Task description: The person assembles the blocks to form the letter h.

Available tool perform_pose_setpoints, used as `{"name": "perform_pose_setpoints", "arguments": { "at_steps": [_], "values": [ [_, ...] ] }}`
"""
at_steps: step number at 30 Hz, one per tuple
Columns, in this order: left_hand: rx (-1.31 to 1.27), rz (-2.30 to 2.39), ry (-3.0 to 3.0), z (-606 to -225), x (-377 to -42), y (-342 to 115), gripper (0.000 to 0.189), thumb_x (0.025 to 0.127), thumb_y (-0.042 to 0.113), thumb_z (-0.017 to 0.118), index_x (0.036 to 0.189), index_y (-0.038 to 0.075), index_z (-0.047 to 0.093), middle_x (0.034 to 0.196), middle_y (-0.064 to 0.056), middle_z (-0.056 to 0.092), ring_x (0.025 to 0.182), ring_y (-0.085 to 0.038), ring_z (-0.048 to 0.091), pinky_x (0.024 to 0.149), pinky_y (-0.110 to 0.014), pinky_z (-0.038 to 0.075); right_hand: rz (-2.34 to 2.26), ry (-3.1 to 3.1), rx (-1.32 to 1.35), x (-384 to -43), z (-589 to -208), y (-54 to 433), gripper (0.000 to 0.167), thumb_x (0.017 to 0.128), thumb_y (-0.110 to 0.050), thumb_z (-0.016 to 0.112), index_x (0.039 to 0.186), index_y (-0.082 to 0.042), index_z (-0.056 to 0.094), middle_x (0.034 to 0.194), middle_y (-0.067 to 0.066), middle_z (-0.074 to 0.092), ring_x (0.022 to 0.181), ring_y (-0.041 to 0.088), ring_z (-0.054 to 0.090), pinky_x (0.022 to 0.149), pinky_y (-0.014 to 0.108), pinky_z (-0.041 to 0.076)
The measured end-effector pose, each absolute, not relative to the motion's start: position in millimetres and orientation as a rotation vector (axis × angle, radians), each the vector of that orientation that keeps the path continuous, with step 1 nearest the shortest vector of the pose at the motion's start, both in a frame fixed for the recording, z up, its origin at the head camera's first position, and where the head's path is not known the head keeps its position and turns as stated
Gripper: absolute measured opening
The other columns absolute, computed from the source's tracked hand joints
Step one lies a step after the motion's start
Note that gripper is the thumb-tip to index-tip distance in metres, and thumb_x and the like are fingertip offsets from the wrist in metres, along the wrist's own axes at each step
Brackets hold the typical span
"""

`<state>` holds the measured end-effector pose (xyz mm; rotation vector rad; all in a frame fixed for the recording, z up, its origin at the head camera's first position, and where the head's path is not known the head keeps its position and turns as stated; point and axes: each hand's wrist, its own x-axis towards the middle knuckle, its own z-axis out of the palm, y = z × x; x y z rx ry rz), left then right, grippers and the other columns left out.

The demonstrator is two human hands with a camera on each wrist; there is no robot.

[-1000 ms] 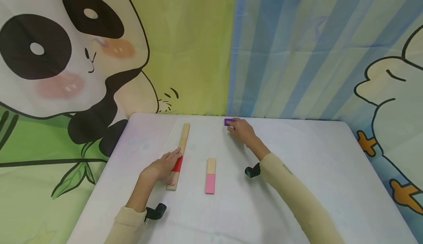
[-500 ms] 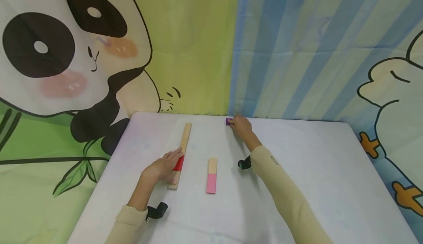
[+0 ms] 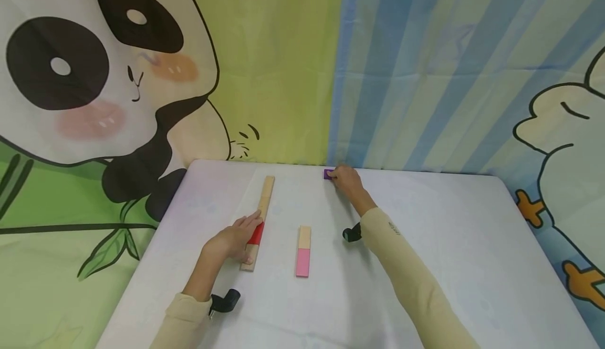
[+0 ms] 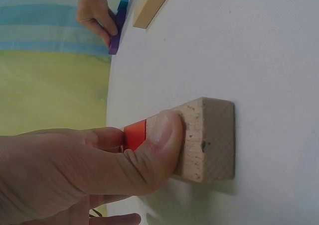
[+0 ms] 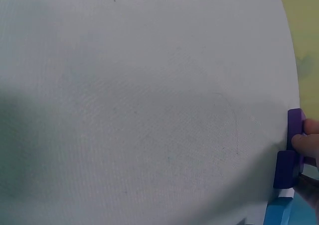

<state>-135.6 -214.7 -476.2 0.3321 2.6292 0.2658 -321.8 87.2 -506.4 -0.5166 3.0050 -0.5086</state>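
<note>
A narrow row of plain wooden blocks (image 3: 267, 189) with a red block (image 3: 256, 234) in it lies left of centre on the white table. My left hand (image 3: 230, 241) rests along this row. Its thumb lies on the near wooden block (image 4: 218, 140), and its fingers, mostly straight, touch farther up. At the table's back edge my right hand (image 3: 348, 182) pinches a purple block (image 5: 295, 123) between finger and thumb. Beside that, in the right wrist view, are a dark blue block (image 5: 285, 170) and a light blue block (image 5: 277, 212). The head view shows neither blue block.
Between the hands a pink block (image 3: 302, 262) meets a plain wooden block (image 3: 304, 237) end to end. A patterned cloth (image 3: 274, 76) with a panda stands right behind the table's back edge. Black wrist cameras hang under both forearms.
My right hand has shifted slightly and its fingers have drawn closer together on the purple block, while its forearm swung left. The left hand keeps its place. The head view has panned a little.
</note>
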Motion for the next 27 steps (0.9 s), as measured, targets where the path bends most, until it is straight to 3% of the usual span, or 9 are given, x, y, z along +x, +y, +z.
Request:
{"name": "perform_pose_setpoints", "arguments": {
  "at_steps": [12, 17, 27],
  "values": [
    [0.322, 0.282, 2.625, -480, -138, -215, 0.105, 0.066, 0.021, 0.088, 0.152, 0.008, 0.028, 0.164, -0.006, 0.015, 0.147, -0.037, 0.025, 0.105, -0.054, 0.045, -0.503, 3.141, -0.747, -318, -514, 87, 0.022, 0.092, -0.009, 0.064, 0.112, -0.012, 0.072, 0.106, 0.020, 0.072, 0.096, 0.035, 0.069, 0.082, 0.044, 0.058],
    [0.305, 0.293, 2.614, -479, -138, -214, 0.105, 0.066, 0.020, 0.088, 0.152, 0.008, 0.029, 0.164, -0.005, 0.014, 0.147, -0.038, 0.024, 0.105, -0.055, 0.044, -0.500, 3.128, -0.935, -311, -518, 79, 0.023, 0.092, -0.010, 0.064, 0.113, -0.011, 0.073, 0.107, 0.020, 0.072, 0.097, 0.035, 0.069, 0.087, 0.044, 0.057],
    [0.308, 0.285, 2.612, -475, -138, -213, 0.104, 0.068, 0.022, 0.087, 0.152, 0.008, 0.028, 0.165, -0.006, 0.013, 0.147, -0.038, 0.023, 0.106, -0.055, 0.043, -0.556, 2.790, -1.399, -272, -511, 35, 0.028, 0.091, -0.015, 0.066, 0.119, -0.011, 0.070, 0.106, 0.010, 0.073, 0.098, 0.022, 0.069, 0.089, 0.033, 0.056]
  ]
}}
